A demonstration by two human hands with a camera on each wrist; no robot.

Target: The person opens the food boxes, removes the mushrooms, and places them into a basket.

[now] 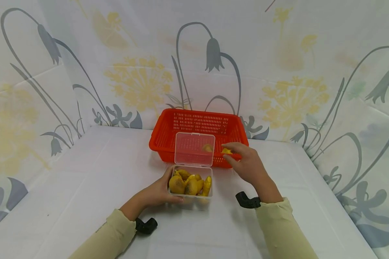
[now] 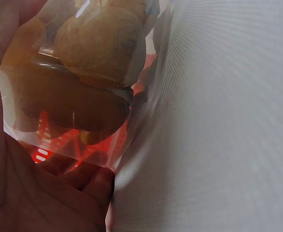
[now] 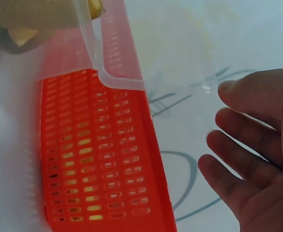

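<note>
My left hand (image 1: 159, 189) holds a clear plastic box (image 1: 212, 180) by its left side, with the fingers behind it and the thumb along the front. Several yellow, fruit-like pieces (image 1: 191, 185) with brown patches fill the box; some are rounded, others long. Its clear hinged lid (image 1: 194, 149) stands raised at the back. Over the front right rim of a red slotted basket (image 1: 165, 154) is my right hand (image 1: 246, 163), fingers spread and empty in the right wrist view. A yellow piece (image 1: 227, 151) in the basket shows between its thumb and fingers.
The basket stands behind the box, close to the flower-printed backdrop (image 1: 142, 82). A white cloth (image 1: 100, 180) covers the table. The raised lid overlaps the basket's front in the head view, with a brownish piece (image 1: 207, 148) seen through it.
</note>
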